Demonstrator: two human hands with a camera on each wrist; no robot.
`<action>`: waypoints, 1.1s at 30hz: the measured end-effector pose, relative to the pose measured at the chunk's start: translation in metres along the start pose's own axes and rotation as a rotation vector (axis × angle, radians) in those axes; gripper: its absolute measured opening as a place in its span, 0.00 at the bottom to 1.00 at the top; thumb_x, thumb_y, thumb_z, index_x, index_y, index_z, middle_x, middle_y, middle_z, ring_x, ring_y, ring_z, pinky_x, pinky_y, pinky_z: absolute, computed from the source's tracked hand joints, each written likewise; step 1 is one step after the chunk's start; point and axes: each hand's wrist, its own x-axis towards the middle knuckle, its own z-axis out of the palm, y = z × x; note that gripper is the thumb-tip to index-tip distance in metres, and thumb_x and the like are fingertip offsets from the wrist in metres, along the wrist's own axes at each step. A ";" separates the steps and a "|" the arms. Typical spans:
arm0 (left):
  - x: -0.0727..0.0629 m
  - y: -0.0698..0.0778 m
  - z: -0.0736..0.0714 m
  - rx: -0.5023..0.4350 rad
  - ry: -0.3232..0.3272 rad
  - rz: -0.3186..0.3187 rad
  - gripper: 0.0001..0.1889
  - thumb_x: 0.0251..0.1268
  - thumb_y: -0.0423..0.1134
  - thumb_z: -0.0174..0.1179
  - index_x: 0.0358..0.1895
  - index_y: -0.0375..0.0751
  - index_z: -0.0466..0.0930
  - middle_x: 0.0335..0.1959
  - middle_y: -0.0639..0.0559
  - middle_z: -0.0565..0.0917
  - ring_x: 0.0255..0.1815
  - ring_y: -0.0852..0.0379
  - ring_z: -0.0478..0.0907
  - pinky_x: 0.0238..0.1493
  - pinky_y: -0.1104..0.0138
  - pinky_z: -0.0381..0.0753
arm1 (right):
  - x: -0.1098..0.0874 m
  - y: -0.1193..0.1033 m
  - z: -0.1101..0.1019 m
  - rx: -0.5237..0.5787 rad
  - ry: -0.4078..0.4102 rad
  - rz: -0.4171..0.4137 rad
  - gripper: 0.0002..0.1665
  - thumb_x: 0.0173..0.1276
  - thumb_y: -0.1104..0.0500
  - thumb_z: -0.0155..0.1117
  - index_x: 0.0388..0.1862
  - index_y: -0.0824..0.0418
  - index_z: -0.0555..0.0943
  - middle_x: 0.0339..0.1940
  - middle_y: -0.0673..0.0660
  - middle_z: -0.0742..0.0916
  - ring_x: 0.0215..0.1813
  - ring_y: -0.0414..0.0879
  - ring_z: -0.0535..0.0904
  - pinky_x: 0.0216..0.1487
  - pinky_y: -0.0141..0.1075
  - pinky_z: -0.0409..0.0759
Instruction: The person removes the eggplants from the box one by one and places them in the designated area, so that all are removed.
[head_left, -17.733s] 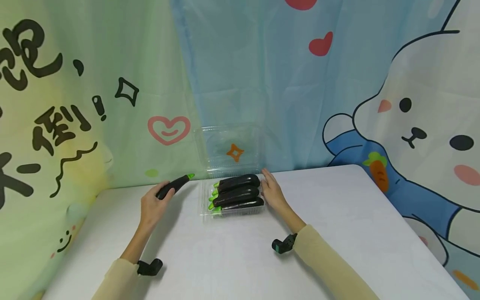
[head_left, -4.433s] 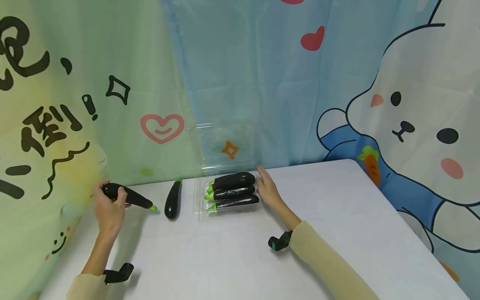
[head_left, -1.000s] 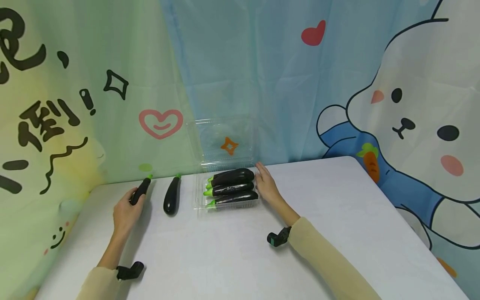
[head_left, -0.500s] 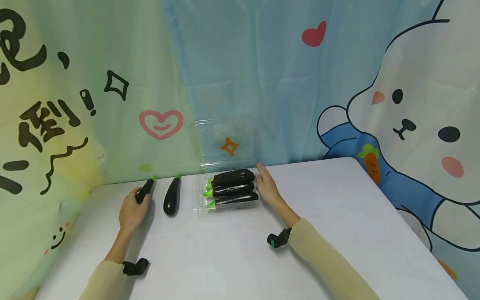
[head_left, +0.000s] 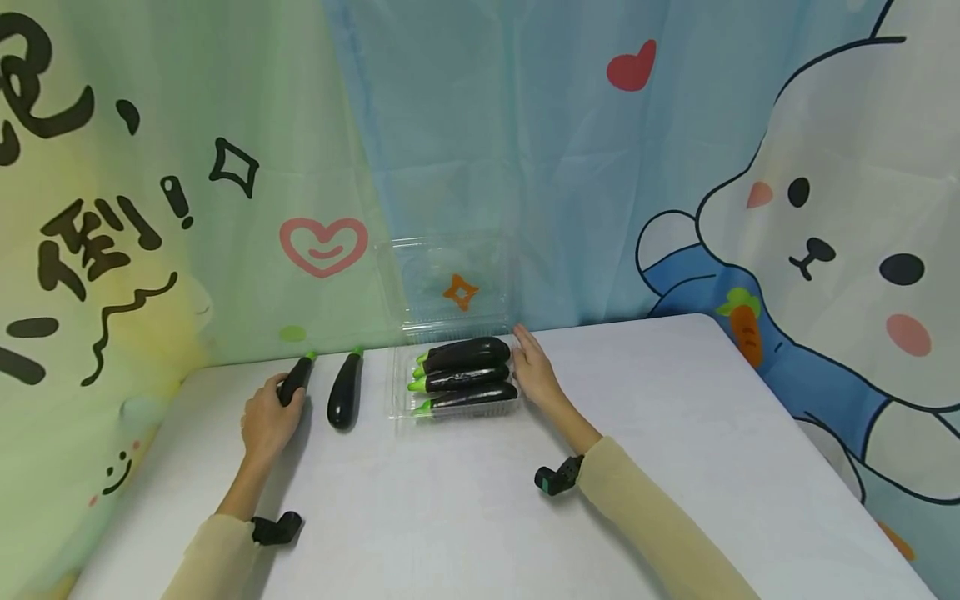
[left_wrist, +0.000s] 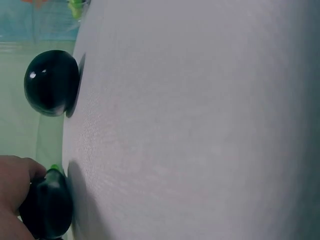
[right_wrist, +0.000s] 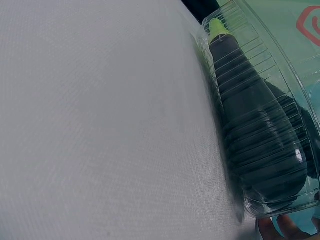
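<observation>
My left hand (head_left: 268, 421) grips a dark purple eggplant (head_left: 296, 382) at the back left of the table, its green stem pointing to the backdrop. Just right of it lies a second eggplant (head_left: 345, 392), almost parallel. In the left wrist view, the held eggplant (left_wrist: 49, 205) is close over the cloth, thumb and fingers around its side. A clear plastic clamshell box (head_left: 397, 400) stands further right, lid raised, with several eggplants (head_left: 465, 379) inside, stems to the left. My right hand (head_left: 536, 371) rests against the box's right end, fingers extended; in the right wrist view its fingertips (right_wrist: 287, 227) touch that end.
A white cloth (head_left: 450, 517) covers the table. Right behind its far edge hangs a printed curtain (head_left: 465, 150), against which the box's clear lid (head_left: 450, 287) stands up. Each wrist wears a small black camera (head_left: 277, 528).
Two eggplants have left the box; one was laid down left of it. The other, in my left hand, swung from slanting to pointing backward and shifted slightly right. My right hand stayed at the box.
</observation>
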 end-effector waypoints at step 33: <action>-0.002 0.017 -0.003 -0.052 0.164 0.158 0.25 0.66 0.43 0.60 0.62 0.32 0.72 0.65 0.29 0.69 0.68 0.30 0.59 0.66 0.40 0.58 | -0.001 0.000 -0.001 0.010 -0.024 -0.008 0.29 0.79 0.61 0.36 0.77 0.67 0.54 0.79 0.64 0.56 0.80 0.58 0.49 0.78 0.52 0.50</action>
